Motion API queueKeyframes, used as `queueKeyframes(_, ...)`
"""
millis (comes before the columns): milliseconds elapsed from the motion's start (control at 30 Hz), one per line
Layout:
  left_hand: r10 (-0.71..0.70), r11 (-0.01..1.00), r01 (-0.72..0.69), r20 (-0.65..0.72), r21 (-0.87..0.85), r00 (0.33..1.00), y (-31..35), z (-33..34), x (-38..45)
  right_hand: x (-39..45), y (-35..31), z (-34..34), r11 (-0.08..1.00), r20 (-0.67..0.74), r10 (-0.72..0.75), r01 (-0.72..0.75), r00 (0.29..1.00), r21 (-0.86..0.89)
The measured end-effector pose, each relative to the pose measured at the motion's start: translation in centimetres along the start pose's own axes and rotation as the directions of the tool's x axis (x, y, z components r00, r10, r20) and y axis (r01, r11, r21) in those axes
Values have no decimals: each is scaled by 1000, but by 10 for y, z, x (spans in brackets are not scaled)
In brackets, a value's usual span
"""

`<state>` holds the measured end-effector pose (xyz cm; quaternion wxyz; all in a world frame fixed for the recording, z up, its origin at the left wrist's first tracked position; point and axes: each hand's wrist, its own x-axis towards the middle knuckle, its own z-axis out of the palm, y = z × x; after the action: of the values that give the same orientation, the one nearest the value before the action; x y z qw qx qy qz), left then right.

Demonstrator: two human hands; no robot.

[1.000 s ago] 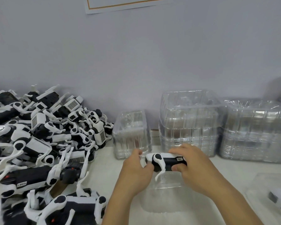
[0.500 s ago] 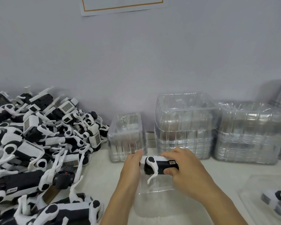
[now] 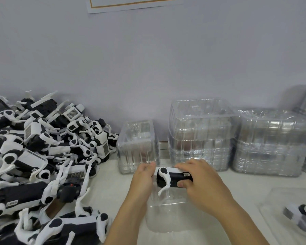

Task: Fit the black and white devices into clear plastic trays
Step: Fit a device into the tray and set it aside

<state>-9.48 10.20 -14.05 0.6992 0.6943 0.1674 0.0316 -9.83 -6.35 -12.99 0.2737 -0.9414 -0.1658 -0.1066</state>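
A black and white device point(image 3: 173, 177) lies crosswise between my two hands, just above the far end of a clear plastic tray point(image 3: 168, 216) that rests on the table in front of me. My left hand point(image 3: 142, 181) grips the device's left end. Around its right end my right hand point(image 3: 201, 184) is closed, thumb underneath. One white leg of the device hangs down toward the tray.
A big heap of black and white devices point(image 3: 39, 156) covers the table's left side. Stacks of clear trays point(image 3: 200, 135) point(image 3: 270, 142) and a smaller stack point(image 3: 138, 145) line the wall. At the right, another tray point(image 3: 272, 209) holds a device point(image 3: 302, 214).
The device and both hands have stayed in much the same place over the tray; the view has shifted slightly, and the grip looks unchanged.
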Motion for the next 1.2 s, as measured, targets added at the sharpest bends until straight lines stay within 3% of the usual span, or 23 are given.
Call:
queueKeyframes(200, -140, 981, 157, 144, -114, 980, 5, -1, -2, 1, 1, 0, 999, 7, 3, -3, 1000, 36)
queueKeyframes(400, -43, 999, 43, 30, -1, 999, 3, 0, 0, 3, 4, 3, 1000, 23, -13, 13, 1000, 3)
queueKeyframes(867, -6, 999, 3, 63, 46, 998, 4, -2, -2, 3, 5, 4, 1000, 14, -11, 12, 1000, -29)
queueKeyframes(1000, 38, 984, -42, 22, 172, 999, 1, 0, -1, 4, 5, 5, 998, 23, -14, 15, 1000, -63)
queueKeyframes(1200, -28, 996, 25, 41, 81, 999, 4, 0, -1, 4, 6, 5, 999, 5, -18, 18, 1000, -51)
